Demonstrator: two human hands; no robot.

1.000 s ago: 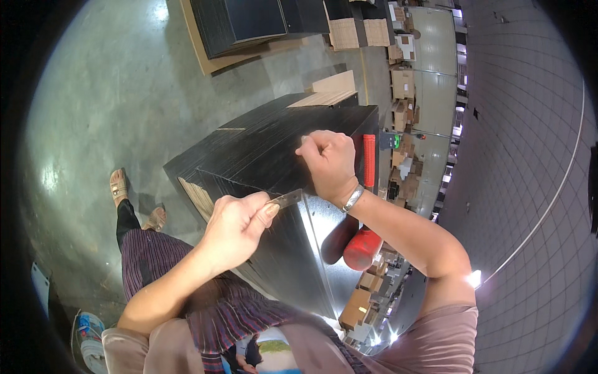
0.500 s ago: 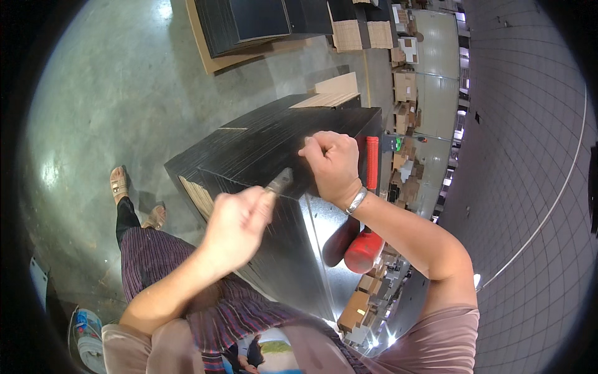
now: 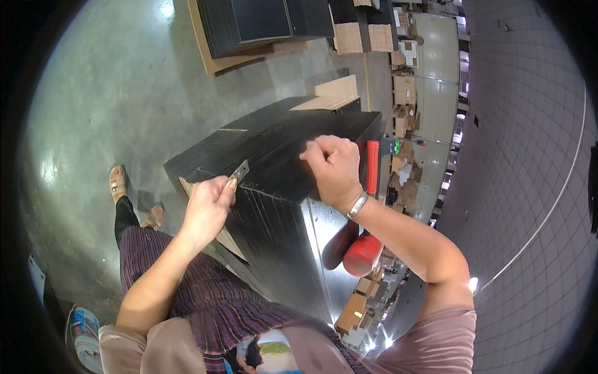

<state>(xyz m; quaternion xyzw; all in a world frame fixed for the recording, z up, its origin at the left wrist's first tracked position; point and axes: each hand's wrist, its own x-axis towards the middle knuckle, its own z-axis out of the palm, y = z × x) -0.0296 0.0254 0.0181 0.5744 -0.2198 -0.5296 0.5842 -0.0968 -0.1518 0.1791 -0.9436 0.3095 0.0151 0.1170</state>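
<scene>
My left hand (image 3: 210,202) pinches a small flat metal plate (image 3: 240,172) with a hole near its end. The plate is over the near left corner of a tall stack of black boards (image 3: 268,156), whose many edges show as thin lines. My right hand (image 3: 334,163), with a silver bracelet at the wrist, is closed in a fist beside the stack's striped face. Anything inside that fist is hidden. Just right of it, a red mallet (image 3: 363,254) with a red grip lies on the shiny top panel, its shaft partly behind my forearm.
Another stack of black boards (image 3: 261,22) stands on brown board at the far side. Pale cardboard sheets (image 3: 336,93) rest against the near stack. Cardboard boxes (image 3: 405,87) line the right. A sandaled foot (image 3: 117,184) is on the concrete floor at left.
My left hand has moved left with the metal plate, from the middle of the stack's edge toward its left corner. My right hand has barely moved.
</scene>
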